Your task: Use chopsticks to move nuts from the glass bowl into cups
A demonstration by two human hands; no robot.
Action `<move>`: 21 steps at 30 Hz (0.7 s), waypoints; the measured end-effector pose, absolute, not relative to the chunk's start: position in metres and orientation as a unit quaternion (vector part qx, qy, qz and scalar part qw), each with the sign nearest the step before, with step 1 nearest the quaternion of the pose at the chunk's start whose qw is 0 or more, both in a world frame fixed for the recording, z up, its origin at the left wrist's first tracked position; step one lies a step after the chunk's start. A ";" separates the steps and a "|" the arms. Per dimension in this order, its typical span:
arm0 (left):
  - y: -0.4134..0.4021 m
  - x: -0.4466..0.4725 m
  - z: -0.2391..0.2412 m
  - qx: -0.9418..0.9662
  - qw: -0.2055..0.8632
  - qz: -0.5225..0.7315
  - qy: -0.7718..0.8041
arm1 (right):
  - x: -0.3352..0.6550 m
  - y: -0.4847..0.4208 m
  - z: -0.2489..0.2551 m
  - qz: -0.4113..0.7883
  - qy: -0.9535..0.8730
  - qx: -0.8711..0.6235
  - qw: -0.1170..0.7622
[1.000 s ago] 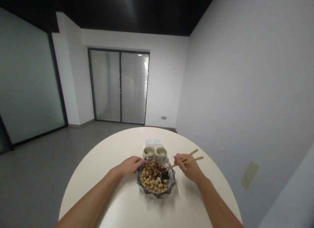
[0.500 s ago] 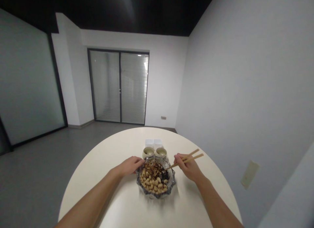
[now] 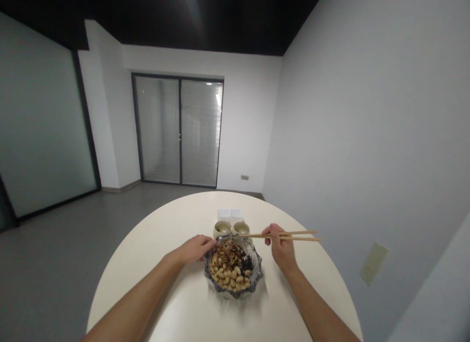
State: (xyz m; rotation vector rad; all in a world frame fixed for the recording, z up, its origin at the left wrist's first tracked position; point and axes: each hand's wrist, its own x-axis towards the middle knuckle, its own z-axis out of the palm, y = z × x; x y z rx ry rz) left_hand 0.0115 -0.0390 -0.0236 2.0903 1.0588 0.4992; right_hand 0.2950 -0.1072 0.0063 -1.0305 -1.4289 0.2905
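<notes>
A scalloped glass bowl point(image 3: 259, 276) stands on the table, holding pale peanuts point(image 3: 231, 276), brown striped seeds point(image 3: 229, 254) and small dark pieces point(image 3: 246, 263) in separate heaps. My left hand point(image 3: 196, 248) is at its left rim, the fingertips closed on the edge. My right hand point(image 3: 281, 244) is shut on a pair of wooden chopsticks point(image 3: 299, 235), held nearly level. Their tips hover over the bowl's far rim, just in front of two small greenish cups, the left cup point(image 3: 222, 228) and the right cup point(image 3: 241, 227). Whether the tips pinch anything is too small to tell.
Behind the cups sit two small white square containers, the left container point(image 3: 223, 215) and the right container point(image 3: 236, 215). Everything rests on a round cream table point(image 3: 176, 312). A white wall point(image 3: 360, 136) rises close to the table's right side.
The chopstick tips have lifted from the dark pieces toward the far rim and cups. My right hand has moved slightly up and right, turning the chopsticks level. My left hand has stayed put.
</notes>
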 end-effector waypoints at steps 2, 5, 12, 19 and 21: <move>-0.039 0.011 -0.024 0.816 0.356 0.193 0.413 | 0.286 -0.106 0.003 0.130 -0.621 -0.447 0.631; -0.038 0.011 -0.025 0.824 0.338 0.193 0.411 | 0.273 -0.103 0.000 0.128 -0.623 -0.449 0.628; -0.035 0.010 -0.028 0.819 0.348 0.189 0.416 | 0.261 -0.096 -0.002 0.149 -0.637 -0.454 0.605; -0.036 0.010 -0.029 0.815 0.354 0.192 0.417 | 0.263 -0.091 -0.006 0.177 -0.657 -0.463 0.568; -0.035 0.010 -0.030 0.813 0.359 0.192 0.417 | 0.265 -0.091 -0.006 0.176 -0.662 -0.458 0.567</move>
